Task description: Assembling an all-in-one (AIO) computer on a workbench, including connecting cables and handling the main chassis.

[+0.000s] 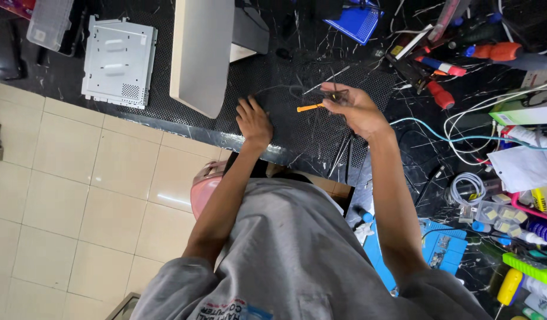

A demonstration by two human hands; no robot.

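We see our left hand [253,121] resting on the dark mesh mat [285,77], fingers loosely spread and flat, pinching nothing. Our right hand [355,108] hovers just to its right, thumb and fingers pressed together on a bundle of thin dark wires [338,95]; a small orange-handled tool [309,108] pokes out leftward from the grip, between the two hands.

On the far left of the black marbled bench [66,77] lies a flat silver metal chassis [119,61], with a clear plastic case [50,22] at its far-left corner. A pale grey slab-like panel [201,53] stands just right of the chassis, close to our left hand. A blue square lid [356,21] sits far centre.

To the right we see a green box [522,112] at the edge, a white paper sheet [522,166] below it, a coil of white cable [466,188], and red and orange screwdriver handles [492,52] farther off. A blue work mat [442,246] lies near right.

The bench's near edge runs diagonally over beige floor tiles [78,201]. Open room lies mostly on the mesh mat between the panel and the right-hand clutter.
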